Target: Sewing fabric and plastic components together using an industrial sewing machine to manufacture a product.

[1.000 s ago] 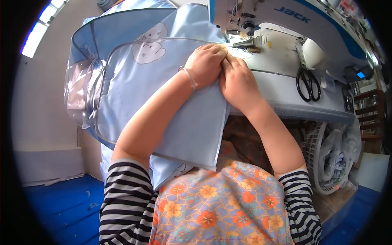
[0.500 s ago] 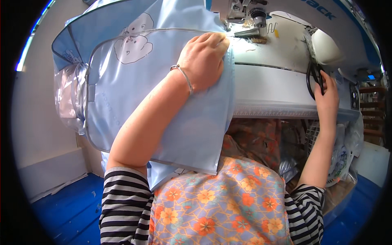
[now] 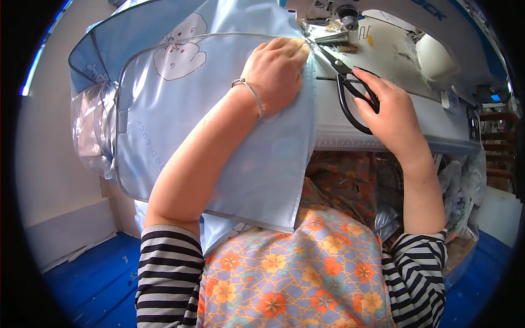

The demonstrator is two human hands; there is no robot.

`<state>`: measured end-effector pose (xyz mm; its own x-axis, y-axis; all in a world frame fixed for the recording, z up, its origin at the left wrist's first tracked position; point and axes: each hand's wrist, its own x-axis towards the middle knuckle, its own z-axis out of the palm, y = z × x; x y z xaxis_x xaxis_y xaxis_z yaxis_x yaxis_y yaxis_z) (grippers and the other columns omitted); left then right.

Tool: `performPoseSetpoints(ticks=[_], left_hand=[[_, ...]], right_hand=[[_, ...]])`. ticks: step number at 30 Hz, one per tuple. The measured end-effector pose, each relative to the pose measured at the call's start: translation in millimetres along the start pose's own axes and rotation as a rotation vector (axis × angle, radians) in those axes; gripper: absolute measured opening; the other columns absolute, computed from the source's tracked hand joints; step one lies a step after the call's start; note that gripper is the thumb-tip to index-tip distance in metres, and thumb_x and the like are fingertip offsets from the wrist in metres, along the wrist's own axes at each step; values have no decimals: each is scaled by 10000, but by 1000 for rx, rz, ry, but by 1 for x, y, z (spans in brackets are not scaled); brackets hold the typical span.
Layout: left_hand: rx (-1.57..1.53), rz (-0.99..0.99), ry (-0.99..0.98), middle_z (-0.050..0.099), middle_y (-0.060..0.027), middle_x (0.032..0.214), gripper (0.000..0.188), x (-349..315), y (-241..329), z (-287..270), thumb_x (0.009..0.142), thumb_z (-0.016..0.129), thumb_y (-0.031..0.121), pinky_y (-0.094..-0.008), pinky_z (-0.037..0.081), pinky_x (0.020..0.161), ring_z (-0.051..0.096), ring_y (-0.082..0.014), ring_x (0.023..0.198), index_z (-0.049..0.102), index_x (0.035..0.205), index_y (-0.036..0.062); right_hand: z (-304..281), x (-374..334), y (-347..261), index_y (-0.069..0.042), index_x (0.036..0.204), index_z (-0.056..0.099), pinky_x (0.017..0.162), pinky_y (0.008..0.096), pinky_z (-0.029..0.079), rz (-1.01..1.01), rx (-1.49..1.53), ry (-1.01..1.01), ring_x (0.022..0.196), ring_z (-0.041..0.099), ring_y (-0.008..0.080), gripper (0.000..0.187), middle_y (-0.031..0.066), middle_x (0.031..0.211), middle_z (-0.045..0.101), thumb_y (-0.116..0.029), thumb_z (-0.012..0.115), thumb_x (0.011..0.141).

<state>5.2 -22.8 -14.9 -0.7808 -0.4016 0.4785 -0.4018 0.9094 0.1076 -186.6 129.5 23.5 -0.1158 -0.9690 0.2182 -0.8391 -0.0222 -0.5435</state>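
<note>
Centre of the frame, the left hand (image 3: 275,76) lies over the upper edge of the blue sheet (image 3: 240,175), fingers together, apparently steadying it beside the sewing machine (image 3: 377,7); whether they pinch is hidden. Right of centre, the right hand (image 3: 395,112) has its fingers curled round the handles of black scissors (image 3: 341,68), tips angled toward that edge. Faint lettering (image 3: 149,145) marks the sheet; dark, cropped lettering (image 3: 429,8), the machine.

The pale blue sheet (image 3: 180,120) looked like smooth, glossy plastic — the scissors (image 3: 342,66) had metal blades (image 3: 327,54) and black, plastic-looking handles (image 3: 342,101) — while the floral apron (image 3: 295,273) was matt cloth, the bracelet (image 3: 254,93) shiny metal.
</note>
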Motion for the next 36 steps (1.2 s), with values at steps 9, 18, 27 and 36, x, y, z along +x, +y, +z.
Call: performPoseSetpoints(ticks=[9, 18, 27, 36], left_hand=[[8, 1, 7, 625, -127, 1186, 382, 1, 2, -1, 765, 552, 80, -388, 429, 989, 543, -273, 1161, 609, 1137, 13], [23, 12, 8, 623, -134, 1192, 347, 0, 1, -1, 777, 550, 83, -384, 435, 983, 548, -277, 1158, 607, 1110, 5], [14, -9, 5, 624, -116, 1198, 358, 5, 0, 5, 786, 526, 94, -380, 420, 999, 543, -254, 1172, 615, 1123, 13], [19, -79, -66, 598, -74, 1235, 368, 16, -2, 3, 767, 547, 197, -372, 380, 1022, 509, -225, 1199, 653, 1093, 62]], right_hand=[[0, -1, -5, -9, 1218, 596, 745, 346, 504, -10, -84, -29, 784, 642, 293, 403, 211, 998, 668, -76, 636, 823], [-2, 3, -10, 18, 1232, 571, 828, 359, 486, 56, -46, -126, 901, 649, 361, 398, 251, 1062, 647, -80, 612, 849], [-17, 22, 11, -21, 1275, 574, 622, 218, 408, 205, 155, -228, 679, 488, 54, 404, 7, 767, 614, -101, 570, 879], [-25, 34, 28, -26, 1244, 597, 590, 201, 365, 203, 393, -281, 669, 447, 25, 370, -56, 747, 535, -115, 600, 885]])
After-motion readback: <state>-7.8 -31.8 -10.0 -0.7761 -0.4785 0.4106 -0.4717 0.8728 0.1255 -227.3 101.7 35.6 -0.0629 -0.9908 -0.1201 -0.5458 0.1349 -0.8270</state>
